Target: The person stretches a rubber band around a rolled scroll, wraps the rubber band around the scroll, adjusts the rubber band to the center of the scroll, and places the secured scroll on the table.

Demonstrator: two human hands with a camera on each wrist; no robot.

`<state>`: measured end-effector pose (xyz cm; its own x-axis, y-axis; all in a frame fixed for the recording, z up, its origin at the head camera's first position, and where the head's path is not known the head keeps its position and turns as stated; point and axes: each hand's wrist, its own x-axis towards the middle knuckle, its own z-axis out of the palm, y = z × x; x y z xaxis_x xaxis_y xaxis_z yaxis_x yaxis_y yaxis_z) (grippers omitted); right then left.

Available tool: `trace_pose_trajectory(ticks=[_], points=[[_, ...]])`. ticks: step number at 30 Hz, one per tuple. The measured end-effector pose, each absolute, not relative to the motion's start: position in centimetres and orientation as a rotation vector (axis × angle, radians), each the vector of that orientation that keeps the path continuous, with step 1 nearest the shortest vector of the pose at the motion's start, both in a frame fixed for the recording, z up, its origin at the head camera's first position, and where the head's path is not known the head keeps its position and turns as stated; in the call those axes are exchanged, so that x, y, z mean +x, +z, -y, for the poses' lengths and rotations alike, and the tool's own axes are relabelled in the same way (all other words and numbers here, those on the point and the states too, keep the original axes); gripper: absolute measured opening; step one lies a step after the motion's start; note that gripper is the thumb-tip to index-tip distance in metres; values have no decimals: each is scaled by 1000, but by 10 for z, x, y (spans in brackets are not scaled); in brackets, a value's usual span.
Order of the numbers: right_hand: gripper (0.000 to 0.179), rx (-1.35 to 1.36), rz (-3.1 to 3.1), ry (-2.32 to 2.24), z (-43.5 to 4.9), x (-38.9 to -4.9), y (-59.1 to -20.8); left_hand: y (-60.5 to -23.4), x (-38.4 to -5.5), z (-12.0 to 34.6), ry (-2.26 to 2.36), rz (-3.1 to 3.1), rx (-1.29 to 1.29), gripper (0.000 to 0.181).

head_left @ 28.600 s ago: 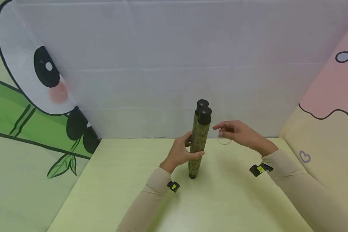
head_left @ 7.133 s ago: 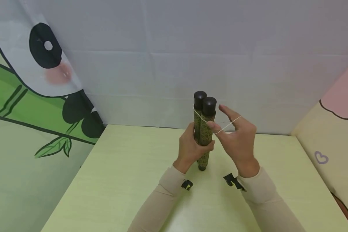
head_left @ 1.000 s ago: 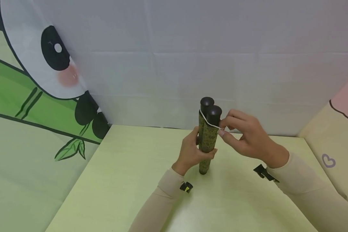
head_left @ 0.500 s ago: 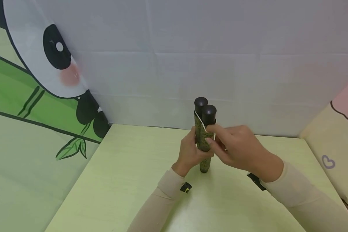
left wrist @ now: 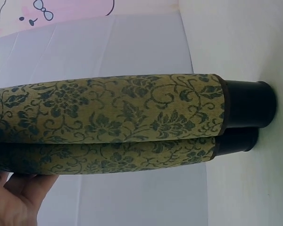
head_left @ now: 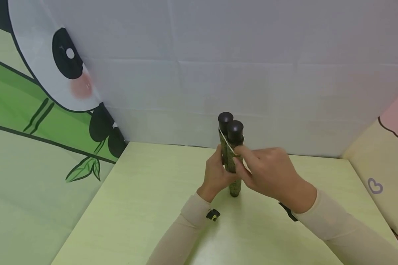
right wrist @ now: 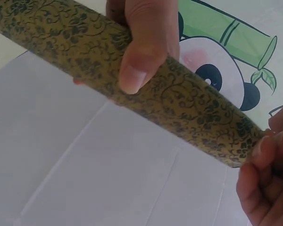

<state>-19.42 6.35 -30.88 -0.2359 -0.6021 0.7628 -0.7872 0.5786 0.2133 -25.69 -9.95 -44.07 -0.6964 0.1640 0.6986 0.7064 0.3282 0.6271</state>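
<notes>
A scroll (head_left: 231,162), rolled from both ends into two rolls side by side, stands nearly upright with its lower knobs at the tabletop. Its cover is gold-green floral brocade and its knobs (head_left: 235,129) are black. My left hand (head_left: 215,177) grips it round the middle; in the right wrist view the thumb (right wrist: 140,61) lies across one roll. A thin white rubber band (head_left: 226,141) runs slantwise around both rolls below the upper knobs. Thumb and index finger of my right hand (head_left: 273,169) pinch it at the near roll. The band's far side is mostly hidden.
The pale yellow-green table (head_left: 146,206) extends around the scroll. Behind it hangs a white sheet (head_left: 199,81), with a printed panda panel (head_left: 69,55) on the left and a pink-and-cream panel (head_left: 368,154) on the right.
Long before, my right hand held the band loop apart from the scroll, then stretched it over the top. In the last second it has moved left and slightly down; the scroll's top leans further left.
</notes>
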Motion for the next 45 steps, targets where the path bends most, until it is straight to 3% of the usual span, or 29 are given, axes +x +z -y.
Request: trace_pose_trajectory(ticks=[21, 29, 36, 45], points=[[30, 1023, 2014, 319, -93, -253, -291, -436, -265, 102, -1537, 2134, -902, 75], [35, 1202, 2153, 467, -94, -277, -273, -434, -267, 101, -1579, 2189, -944, 76], [51, 1390, 2341, 586, -94, -293, -250, -435, -268, 99, -1601, 2240, -987, 77], [52, 1543, 2519, 642, -80, -303, -233, -433, -267, 101, -1659, 2246, -974, 72]])
